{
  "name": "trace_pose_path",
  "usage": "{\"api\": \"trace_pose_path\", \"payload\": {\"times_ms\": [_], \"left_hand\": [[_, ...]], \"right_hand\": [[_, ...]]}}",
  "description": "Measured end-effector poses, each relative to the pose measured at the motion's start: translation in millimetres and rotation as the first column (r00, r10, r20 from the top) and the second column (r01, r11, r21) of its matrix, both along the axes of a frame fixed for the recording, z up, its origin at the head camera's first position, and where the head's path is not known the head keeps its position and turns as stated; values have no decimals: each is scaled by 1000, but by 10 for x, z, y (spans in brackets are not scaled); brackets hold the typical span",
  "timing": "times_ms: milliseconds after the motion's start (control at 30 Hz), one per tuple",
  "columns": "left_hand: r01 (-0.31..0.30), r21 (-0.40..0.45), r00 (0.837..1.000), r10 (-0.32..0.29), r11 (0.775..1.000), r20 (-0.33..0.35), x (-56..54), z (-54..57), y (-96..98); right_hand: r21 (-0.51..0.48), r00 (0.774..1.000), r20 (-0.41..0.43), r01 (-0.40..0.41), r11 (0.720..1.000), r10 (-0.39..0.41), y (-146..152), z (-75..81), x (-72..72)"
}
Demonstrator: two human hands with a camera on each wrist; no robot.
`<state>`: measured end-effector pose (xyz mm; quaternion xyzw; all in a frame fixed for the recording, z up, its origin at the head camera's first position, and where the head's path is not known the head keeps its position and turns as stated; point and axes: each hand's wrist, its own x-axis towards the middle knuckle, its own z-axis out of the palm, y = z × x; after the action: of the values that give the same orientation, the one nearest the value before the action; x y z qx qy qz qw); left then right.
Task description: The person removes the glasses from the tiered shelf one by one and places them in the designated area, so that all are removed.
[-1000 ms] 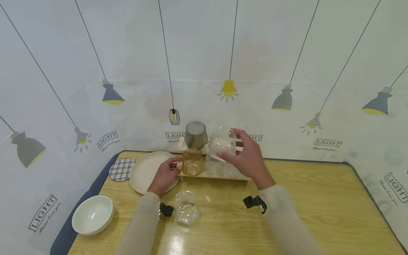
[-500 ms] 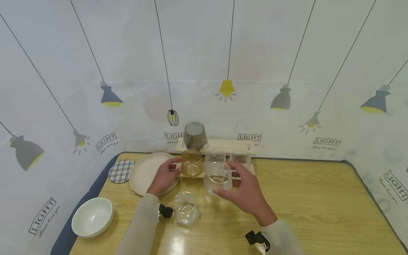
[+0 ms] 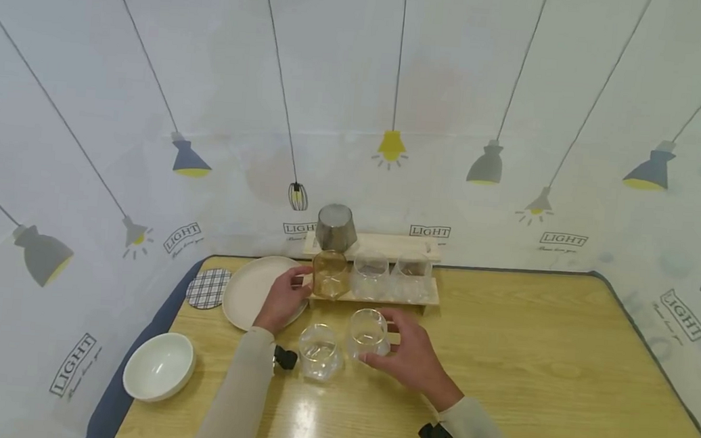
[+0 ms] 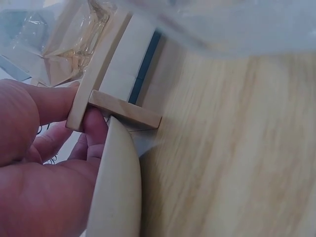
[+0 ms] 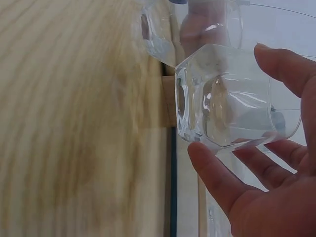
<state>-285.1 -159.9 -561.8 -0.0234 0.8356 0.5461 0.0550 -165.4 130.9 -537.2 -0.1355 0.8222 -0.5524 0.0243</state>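
Note:
My right hand [image 3: 411, 352] holds a clear faceted drinking glass [image 3: 369, 336] between thumb and fingers, in front of the rack; the right wrist view shows the glass [image 5: 237, 103] up close. Whether its base touches the table I cannot tell. Beside it on the table stands a similar clear glass [image 3: 319, 354]. My left hand [image 3: 284, 301] pinches the left end of the two-tier wooden rack [image 3: 379, 247]; in the left wrist view its fingers wrap the board's end [image 4: 81, 111]. The lower tier bears an amber glass [image 3: 330, 275] and two clear glasses [image 3: 412, 281]. A grey glass [image 3: 335, 228] sits on the upper tier.
A beige plate [image 3: 247, 293] lies just left of the rack, partly beneath my left hand. Beyond it is a checked round coaster [image 3: 208, 288]. A white bowl [image 3: 159, 367] stands near the table's left edge. A printed curtain [image 3: 437, 205] rises behind the table.
My right hand has brought the clear glass from above the rack down and toward me, beside the other glass on the table. The left hand has stayed at the rack's end.

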Motion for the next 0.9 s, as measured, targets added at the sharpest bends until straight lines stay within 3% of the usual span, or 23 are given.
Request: {"api": "trace_pose_path", "payload": {"times_ms": [300,700,900], "left_hand": [[-2,8,1000,1,1000,13,8,-26,3],[11,-19,999,-12,1000,-37,1,-21,4],[7,-10,999,-8,1000,-36,-13,-24,-7]], "right_hand": [[85,1000,-11,4,996,-3,-24,-118,63],[95,1000,0,-11,995,11,-21,-168,102],[191,999,-45,-10,981,19,7,-141,87]]}}
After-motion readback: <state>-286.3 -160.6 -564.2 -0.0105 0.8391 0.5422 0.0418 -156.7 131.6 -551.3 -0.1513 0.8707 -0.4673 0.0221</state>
